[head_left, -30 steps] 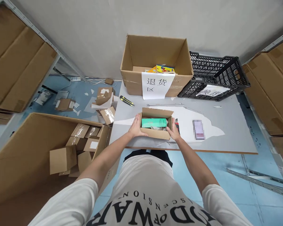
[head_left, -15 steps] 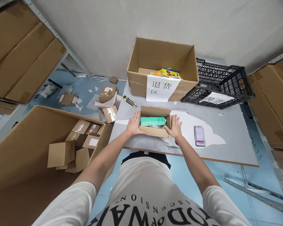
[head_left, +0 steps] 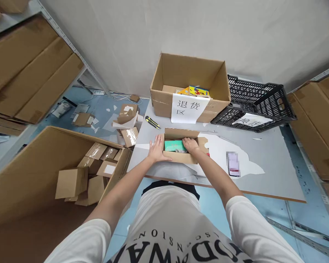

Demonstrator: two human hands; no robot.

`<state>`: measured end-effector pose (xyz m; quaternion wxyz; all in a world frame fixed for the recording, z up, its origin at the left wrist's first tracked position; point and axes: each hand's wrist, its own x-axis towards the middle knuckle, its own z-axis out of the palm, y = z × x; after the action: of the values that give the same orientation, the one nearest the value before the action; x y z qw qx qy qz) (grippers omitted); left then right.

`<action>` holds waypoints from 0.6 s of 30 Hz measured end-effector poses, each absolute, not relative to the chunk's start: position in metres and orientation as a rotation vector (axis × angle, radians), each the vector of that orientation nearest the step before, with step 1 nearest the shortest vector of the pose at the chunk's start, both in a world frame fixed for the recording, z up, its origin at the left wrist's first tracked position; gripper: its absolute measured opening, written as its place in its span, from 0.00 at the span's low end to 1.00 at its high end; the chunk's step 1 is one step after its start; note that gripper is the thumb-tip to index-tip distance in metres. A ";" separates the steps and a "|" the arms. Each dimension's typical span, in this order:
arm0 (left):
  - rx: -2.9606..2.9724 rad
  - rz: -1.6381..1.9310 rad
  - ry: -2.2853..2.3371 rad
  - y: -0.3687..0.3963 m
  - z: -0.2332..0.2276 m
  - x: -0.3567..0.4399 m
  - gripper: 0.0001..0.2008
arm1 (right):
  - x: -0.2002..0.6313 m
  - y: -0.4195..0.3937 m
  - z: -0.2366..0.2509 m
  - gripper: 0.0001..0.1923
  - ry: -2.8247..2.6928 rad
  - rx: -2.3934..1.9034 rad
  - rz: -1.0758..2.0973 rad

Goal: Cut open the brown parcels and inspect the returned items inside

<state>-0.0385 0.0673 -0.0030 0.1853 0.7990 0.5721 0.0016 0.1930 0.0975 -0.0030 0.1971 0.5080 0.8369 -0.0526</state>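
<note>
Cardboard box [head_left: 178,157], oblong — left hand [head_left: 157,149] wide-fingered against it, right hand [head_left: 191,145] at green carton [head_left: 172,145] — grip unclear.

From the person's head, one camera looks forward and down, over the printed T-shirt [head_left: 164,215] close below, across left hand [head_left: 156,150], right hand [head_left: 191,145] and counter [head_left: 279,164] to the wall [head_left: 192,29].

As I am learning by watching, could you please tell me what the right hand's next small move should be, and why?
Probably the right hand should grip the green box and ease it up: the hand reaches into the open small carton at that box's right end, and the left hand lies against the carton's left side, which should steady it.
</note>
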 end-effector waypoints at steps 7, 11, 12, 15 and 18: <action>2.247 0.010 1.620 0.065 -0.005 -0.038 0.68 | 0.186 0.103 -0.011 0.19 2.223 1.407 -0.157; 2.247 0.013 1.634 0.064 -0.006 -0.037 0.68 | 0.191 0.101 -0.011 0.18 2.213 1.403 -0.149; 2.249 0.012 1.637 0.064 -0.006 -0.037 0.68 | 0.192 0.100 -0.010 0.18 2.222 1.393 -0.147; 2.257 0.008 1.642 0.063 -0.006 -0.038 0.67 | 0.195 0.097 -0.004 0.21 2.258 1.363 -0.140; 2.259 0.002 1.650 0.063 -0.005 -0.040 0.67 | 0.197 0.093 0.004 0.22 2.286 1.352 -0.126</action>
<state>-0.0400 0.0631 -0.0047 0.1712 0.7957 0.5810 0.0008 0.1972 0.0928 0.0039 0.2388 0.4937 0.8349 -0.0462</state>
